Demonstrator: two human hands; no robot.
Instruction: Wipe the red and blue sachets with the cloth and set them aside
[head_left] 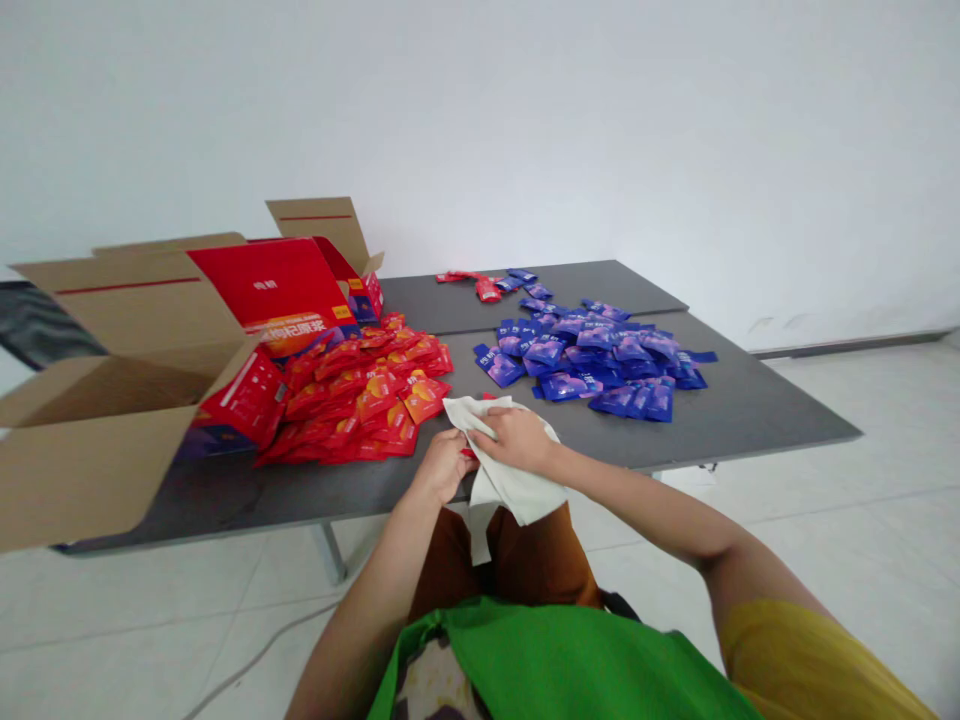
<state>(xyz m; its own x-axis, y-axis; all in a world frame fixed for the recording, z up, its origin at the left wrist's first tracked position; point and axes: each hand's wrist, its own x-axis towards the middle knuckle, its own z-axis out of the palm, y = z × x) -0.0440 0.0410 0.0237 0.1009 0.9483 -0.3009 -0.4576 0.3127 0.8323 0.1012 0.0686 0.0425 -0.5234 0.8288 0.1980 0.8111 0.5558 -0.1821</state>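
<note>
A white cloth (510,480) lies over the near edge of the dark grey table (750,410). My right hand (517,438) rests on top of the cloth, fingers curled and pressing it down. My left hand (444,466) is closed beside it, pinching a red packet (468,452) that pokes out under the cloth. A heap of red packets (360,395) lies just left of the hands. A heap of blue packets (600,360) lies further back on the right.
A large open cardboard box (97,400) stands at the table's left end, with an open red carton (277,285) behind it. Several loose red and blue packets (495,285) lie at the far edge. A green bag (555,660) sits on my lap. The floor is pale tile.
</note>
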